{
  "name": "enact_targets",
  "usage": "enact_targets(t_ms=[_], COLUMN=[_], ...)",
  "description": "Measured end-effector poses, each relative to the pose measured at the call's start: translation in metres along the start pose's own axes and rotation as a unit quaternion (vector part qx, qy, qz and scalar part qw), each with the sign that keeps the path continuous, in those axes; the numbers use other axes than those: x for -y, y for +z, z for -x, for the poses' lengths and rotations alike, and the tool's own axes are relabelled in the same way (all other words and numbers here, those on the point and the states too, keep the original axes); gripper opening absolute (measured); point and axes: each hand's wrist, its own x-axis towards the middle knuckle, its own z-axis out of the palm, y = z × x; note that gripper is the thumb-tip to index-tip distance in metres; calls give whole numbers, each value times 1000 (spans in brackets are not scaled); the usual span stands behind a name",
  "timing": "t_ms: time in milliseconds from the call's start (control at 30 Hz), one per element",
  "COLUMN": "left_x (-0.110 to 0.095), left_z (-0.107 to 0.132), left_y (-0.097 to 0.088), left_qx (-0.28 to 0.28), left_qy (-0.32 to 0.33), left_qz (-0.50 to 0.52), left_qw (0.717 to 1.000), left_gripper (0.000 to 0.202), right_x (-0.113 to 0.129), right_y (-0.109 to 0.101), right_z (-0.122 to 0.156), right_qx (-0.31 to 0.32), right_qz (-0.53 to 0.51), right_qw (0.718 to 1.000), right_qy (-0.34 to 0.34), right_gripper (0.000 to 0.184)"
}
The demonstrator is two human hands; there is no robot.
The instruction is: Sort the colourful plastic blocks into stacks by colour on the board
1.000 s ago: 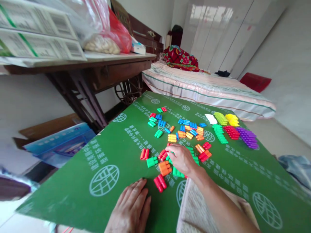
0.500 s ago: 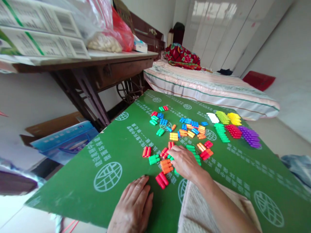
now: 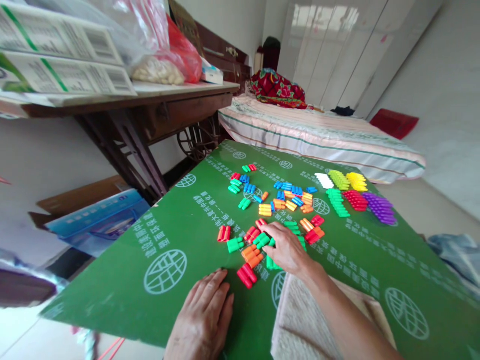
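Observation:
My right hand rests on the green board, fingers curled over a green plastic piece among scattered red, orange, blue and green pieces. A red piece and an orange piece lie just left of it. My left hand lies flat, fingers together, on the board's near edge and holds nothing. At the far right of the board, pieces stand in sorted rows by colour: white, yellow, green, red, purple.
A beige towel lies under my right forearm. A dark wooden table with boxes and plastic bags stands at the left. A bed with a striped cover lies beyond the board. A blue box sits on the floor.
My right hand has shifted slightly among the scattered pieces, fingers now over a green one. The left hand has stayed put. The view has wobbled a little.

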Motion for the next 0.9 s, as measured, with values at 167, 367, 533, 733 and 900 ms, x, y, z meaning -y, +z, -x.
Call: enact_targets(t_ms=[167,367,533,733,900], left_x=[-1,0,1,2,2], left_z=[0,2,4,4,2], left_y=[0,2,3,3,4], left_qx=[0,0,11,12,16], left_qy=[4,-1,0,-3,-1], left_qz=[0,9,8,14,11], left_qw=[1000,1000,1000,1000,1000], left_gripper=[18,18,19,19,19], right_x=[-4,-31,-13,23,24], right_y=[-15,-26,-26,-18,-8], right_z=[7,15,26,46,57], right_qx=[-26,-39,-4,65,54], right_qz=[8,69,75,132,152], right_qw=[999,994,996,989,987], right_qy=[28,70,45,-16,-26], right_gripper=[43,29,21,4,8])
